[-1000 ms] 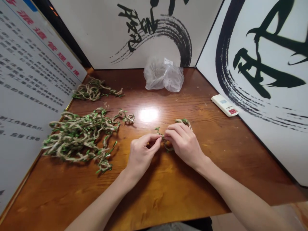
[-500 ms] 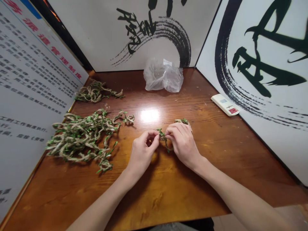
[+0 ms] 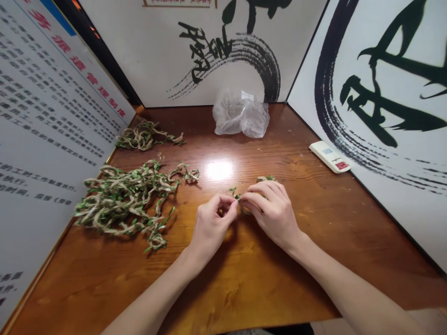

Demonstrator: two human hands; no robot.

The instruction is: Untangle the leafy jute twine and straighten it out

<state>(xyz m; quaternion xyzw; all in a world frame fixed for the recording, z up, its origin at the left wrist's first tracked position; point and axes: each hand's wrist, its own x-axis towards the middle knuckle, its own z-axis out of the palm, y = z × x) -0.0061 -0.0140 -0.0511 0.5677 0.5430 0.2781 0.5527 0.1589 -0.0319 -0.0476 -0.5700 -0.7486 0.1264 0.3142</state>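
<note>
Over the middle of the table, my left hand [image 3: 215, 221] pinches a bit of leafy twine [image 3: 238, 197] between thumb and forefinger. My right hand [image 3: 271, 209] meets it from the other side, its fingertips closed on the same twine. Green leaves poke up between the two hands, and part of the twine shows behind my right hand's fingers. Most of that length is hidden by the fingers. To the left lies a large tangled heap of jute twine with green leaves [image 3: 129, 200], apart from both hands.
A smaller twine bundle [image 3: 145, 136] lies behind the heap. A crumpled clear plastic bag [image 3: 240, 114] rests against the back panel. On the right is a white remote-like device [image 3: 329, 157] by the side panel. Upright printed panels enclose the wooden table [image 3: 223, 288].
My fingertips have come closer together, covering more of the twine. The whole view has shifted slightly, so the scene sits a little lower and to the right.
</note>
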